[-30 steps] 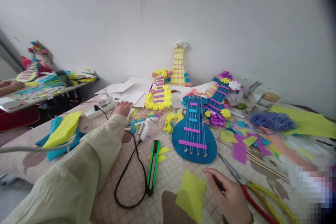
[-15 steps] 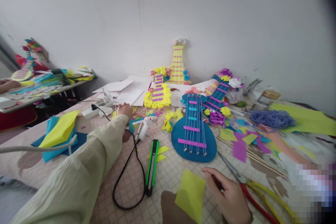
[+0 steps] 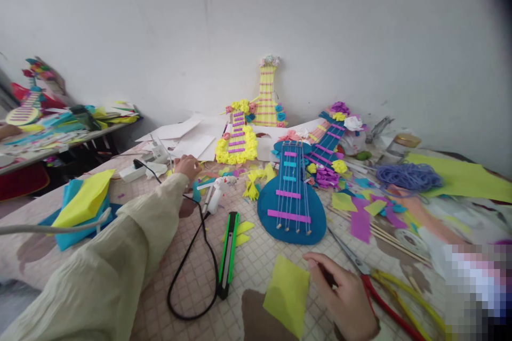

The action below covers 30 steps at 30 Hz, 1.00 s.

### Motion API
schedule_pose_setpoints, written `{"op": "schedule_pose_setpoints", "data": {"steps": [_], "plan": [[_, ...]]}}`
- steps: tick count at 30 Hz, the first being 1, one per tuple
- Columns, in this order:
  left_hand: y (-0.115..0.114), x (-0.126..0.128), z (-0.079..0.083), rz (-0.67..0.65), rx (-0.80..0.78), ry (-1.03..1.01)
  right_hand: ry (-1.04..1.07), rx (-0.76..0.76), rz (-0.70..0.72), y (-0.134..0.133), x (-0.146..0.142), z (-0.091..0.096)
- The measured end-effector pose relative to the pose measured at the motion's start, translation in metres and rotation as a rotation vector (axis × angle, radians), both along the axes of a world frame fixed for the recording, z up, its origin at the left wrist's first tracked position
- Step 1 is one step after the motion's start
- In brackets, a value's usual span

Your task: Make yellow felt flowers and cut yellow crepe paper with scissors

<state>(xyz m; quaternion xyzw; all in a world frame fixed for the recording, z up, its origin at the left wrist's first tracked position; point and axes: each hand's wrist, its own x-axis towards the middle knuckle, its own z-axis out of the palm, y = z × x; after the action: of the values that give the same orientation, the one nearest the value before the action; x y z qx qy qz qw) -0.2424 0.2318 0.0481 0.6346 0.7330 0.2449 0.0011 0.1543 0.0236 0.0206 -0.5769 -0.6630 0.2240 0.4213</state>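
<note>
My left hand (image 3: 188,165) reaches across the table in a cream sleeve. Its fingers are curled beside a white glue gun (image 3: 216,194) and a sheet of white paper (image 3: 196,145); what they grip is hidden. My right hand (image 3: 344,298) rests near the front edge with bent fingers. Its fingertip touches the edge of a yellow foam piece (image 3: 286,293). Red-handled scissors (image 3: 372,279) lie just right of that hand. A blue foam guitar (image 3: 291,200) with pink bars and strings lies between the hands.
A green utility knife (image 3: 229,253) and the glue gun's black cord (image 3: 188,272) lie at centre. Two yellow guitars (image 3: 238,141) and another blue guitar (image 3: 330,141) sit by the wall. Blue yarn (image 3: 408,177), foam scraps and sticks cover the right side. Yellow and teal sheets (image 3: 82,202) lie left.
My left hand's fingers have curled in from lying flat on the white paper. The right hand stays by the yellow piece. The view has shifted slightly.
</note>
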Motion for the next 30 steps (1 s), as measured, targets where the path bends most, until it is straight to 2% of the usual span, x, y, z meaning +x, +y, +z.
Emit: {"op": "schedule_pose_setpoints", "data": {"steps": [3, 6, 9, 11, 12, 14, 16, 18, 20, 22, 25, 27, 30], "plan": [[-0.012, -0.001, 0.026, -0.012, 0.06, -0.273, 0.015, 0.002, -0.008, -0.001, -0.001, 0.001], [-0.04, 0.004, 0.059, -0.095, 0.171, -0.537, 0.039, -0.007, -0.006, -0.001, -0.002, -0.002], [-0.088, 0.024, 0.088, -0.17, 0.262, -0.767, 0.072, -0.026, -0.003, -0.001, 0.001, -0.005], [-0.128, 0.047, 0.097, -0.229, 0.262, -0.909, 0.12, -0.066, 0.011, 0.0, 0.004, -0.004], [-0.149, 0.062, 0.097, -0.272, 0.237, -1.061, 0.171, -0.101, 0.033, 0.0, 0.005, -0.003], [-0.186, 0.094, 0.089, -0.266, 0.141, -1.254, 0.342, -0.22, 0.151, -0.002, 0.005, -0.001], [-0.217, 0.126, 0.071, -0.235, -0.009, -1.327, 0.598, -0.338, 0.37, -0.007, 0.0, 0.002], [-0.236, 0.156, 0.05, -0.264, -0.12, -1.386, 0.805, -0.402, 0.506, -0.015, -0.007, 0.004], [-0.246, 0.179, 0.031, -0.326, -0.147, -1.394, 0.915, -0.44, 0.548, -0.026, -0.014, 0.003], [-0.248, 0.196, 0.018, -0.418, -0.163, -1.339, 0.931, -0.493, 0.505, -0.035, -0.016, 0.001], [-0.245, 0.21, 0.006, -0.56, -0.225, -1.197, 0.858, -0.544, 0.311, -0.042, -0.007, -0.001], [-0.241, 0.215, 0.0, -0.581, -0.249, -1.087, 0.827, -0.586, 0.209, -0.043, 0.001, -0.002], [-0.236, 0.22, -0.008, -0.557, -0.265, -0.904, 0.732, -0.608, 0.173, -0.04, 0.009, -0.002]]}}
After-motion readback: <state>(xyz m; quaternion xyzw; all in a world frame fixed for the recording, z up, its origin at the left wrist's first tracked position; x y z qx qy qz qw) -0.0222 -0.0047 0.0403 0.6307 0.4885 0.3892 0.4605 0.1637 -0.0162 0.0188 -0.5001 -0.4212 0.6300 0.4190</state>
